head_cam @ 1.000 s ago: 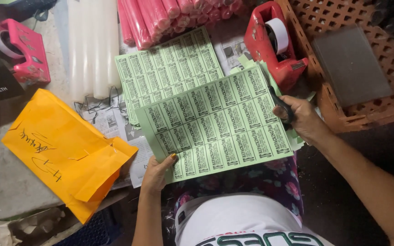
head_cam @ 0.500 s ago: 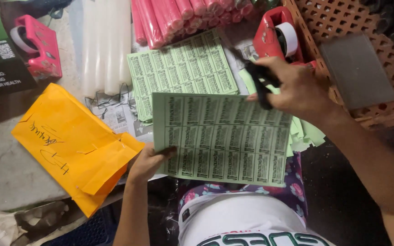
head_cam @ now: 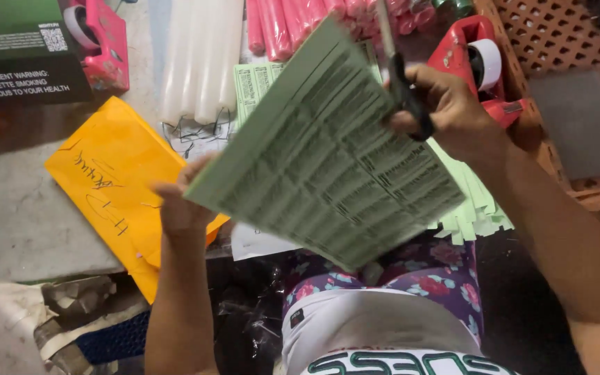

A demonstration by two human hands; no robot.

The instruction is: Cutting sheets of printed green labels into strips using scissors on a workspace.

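My two hands (head_cam: 182, 208) (head_cam: 453, 114); one pair of black scissors (head_cam: 404, 94); one raised green label sheet (head_cam: 328, 149); two tape dispensers, pink (head_cam: 102, 42) and red (head_cam: 484, 66); one orange envelope (head_cam: 112, 184); one brown crate (head_cam: 557, 42); candles uncounted.

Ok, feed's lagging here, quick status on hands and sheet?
Left hand grips green label sheet, tilted up. Right hand holds black scissors at its top edge. Nothing blocking.

A grey, worn tabletop (head_cam: 29, 222) of bare concrete-like surface spreads to the left of the fingers, partly covered with newspaper (head_cam: 258, 239). Beyond the fingers to the right stands an orange-brown plastic lattice crate (head_cam: 557, 35). The floor (head_cam: 522, 305) below is dark and shadowed.
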